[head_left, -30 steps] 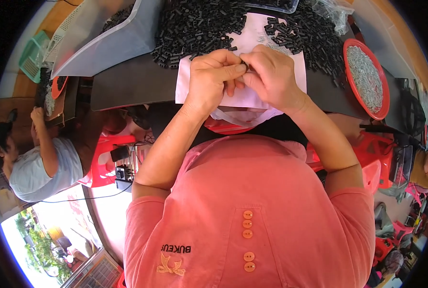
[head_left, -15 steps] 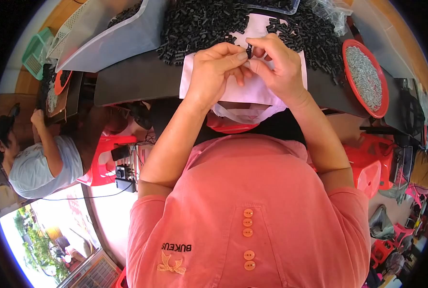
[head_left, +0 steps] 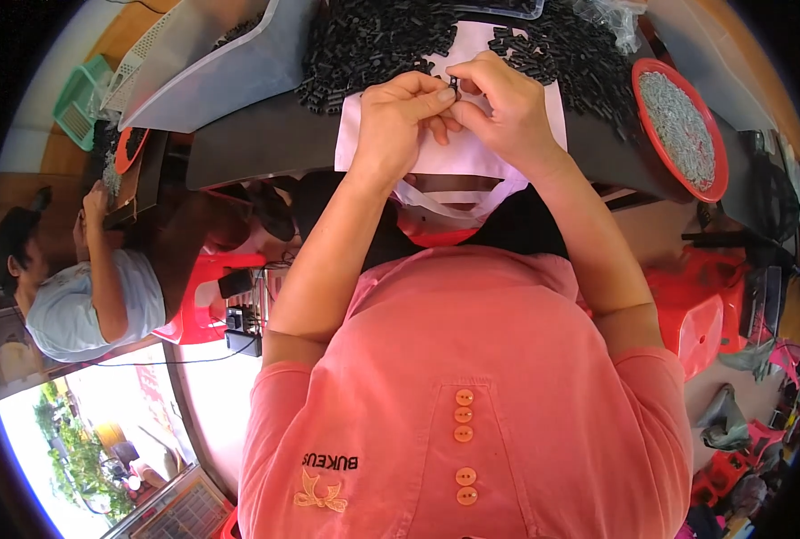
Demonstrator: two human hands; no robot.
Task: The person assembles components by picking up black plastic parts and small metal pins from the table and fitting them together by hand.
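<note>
Over a pale pinkish cloth [head_left: 487, 162] on the dark table, my two hands meet around one small black plastic piece [head_left: 454, 83]. Thumb and fingers of my left hand [head_left: 398, 115] pinch it from the left. From the right, my right hand [head_left: 506, 106] closes its fingertips on the same piece; its exact shape is partly covered. A large heap of similar black pieces [head_left: 378, 49] lies just beyond my hands, with more of them [head_left: 580, 72] spread to the right of the cloth.
At the right stands a red round tray [head_left: 715, 184] full of small silvery pieces [head_left: 678, 126]. A translucent grey bin [head_left: 229, 85] is at the left, and a clear plastic bag [head_left: 620, 22] lies at the back right. A co-worker [head_left: 104, 301] sits at another table on the left.
My hands still hold the black piece together and have shifted slightly left in the picture. The co-worker's raised arm has moved, and both their hands now come together near their table.
</note>
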